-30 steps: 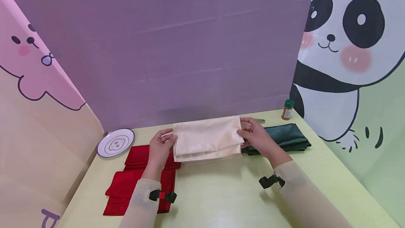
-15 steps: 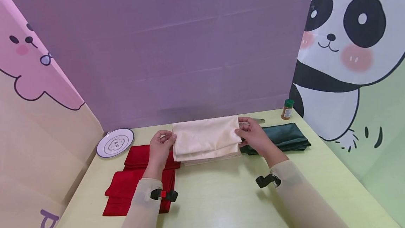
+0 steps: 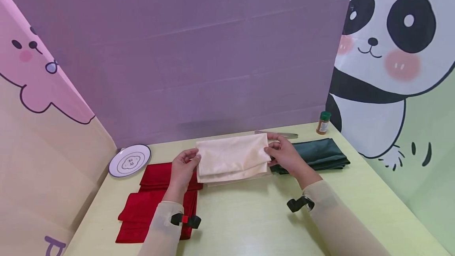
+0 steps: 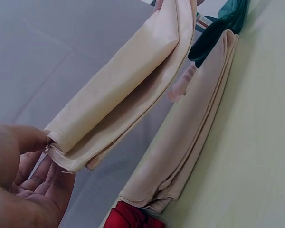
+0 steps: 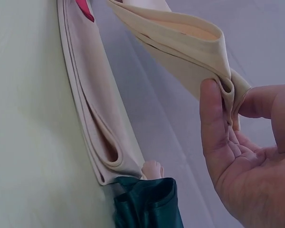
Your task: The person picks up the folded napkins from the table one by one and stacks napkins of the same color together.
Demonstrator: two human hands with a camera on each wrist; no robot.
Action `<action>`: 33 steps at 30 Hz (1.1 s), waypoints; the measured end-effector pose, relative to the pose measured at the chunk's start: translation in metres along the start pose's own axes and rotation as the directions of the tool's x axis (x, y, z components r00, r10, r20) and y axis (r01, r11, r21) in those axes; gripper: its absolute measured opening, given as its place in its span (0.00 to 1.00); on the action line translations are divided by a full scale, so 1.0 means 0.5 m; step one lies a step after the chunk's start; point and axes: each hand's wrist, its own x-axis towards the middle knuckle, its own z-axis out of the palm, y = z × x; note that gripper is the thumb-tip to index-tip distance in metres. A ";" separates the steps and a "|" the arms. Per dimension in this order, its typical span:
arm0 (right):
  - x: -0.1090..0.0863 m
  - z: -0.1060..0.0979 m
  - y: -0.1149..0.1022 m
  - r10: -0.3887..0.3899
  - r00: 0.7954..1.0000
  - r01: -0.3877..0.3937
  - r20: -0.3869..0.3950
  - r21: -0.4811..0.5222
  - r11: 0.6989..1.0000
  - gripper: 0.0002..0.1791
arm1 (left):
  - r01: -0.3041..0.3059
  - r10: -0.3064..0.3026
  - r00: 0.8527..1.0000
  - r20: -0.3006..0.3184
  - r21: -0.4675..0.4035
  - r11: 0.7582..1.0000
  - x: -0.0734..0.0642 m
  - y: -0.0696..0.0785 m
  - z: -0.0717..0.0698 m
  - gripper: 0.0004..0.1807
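Both hands hold a folded cream cloth (image 3: pixel 231 155) by its two short ends, raised off the table. My left hand (image 3: pixel 182 171) pinches the left end between thumb and fingers, and my right hand (image 3: pixel 287 157) pinches the right end likewise. Under it, a second folded beige cloth (image 4: pixel 185 128) lies on the table, mostly hidden in the head view. The right wrist view shows the held cloth (image 5: pixel 190 52) in several folded layers, apart from the lower cloth (image 5: pixel 92 90). Folded red cloths (image 3: pixel 136 206) lie by my left forearm; a folded dark green cloth (image 3: pixel 320 153) lies beyond my right hand.
A white plate (image 3: pixel 130 161) with a dark rim sits at the back left of the table (image 3: pixel 241 220). Behind the held cloth lies a long flat metal thing (image 3: pixel 289 135), partly covered. A green-capped jar (image 3: pixel 323 123) stands at the back right corner. A purple wall (image 3: pixel 213 58) rises behind.
The held cream cloth has dropped slightly, showing more of the metal thing behind it. My left hand has shifted a little to the right; both grips stay the same.
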 end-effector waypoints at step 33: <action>0.014 0.005 0.042 0.028 1.000 -0.028 0.008 0.046 0.999 0.34 | 0.016 -0.027 0.996 0.085 0.131 0.991 0.005 -0.042 -0.003 0.24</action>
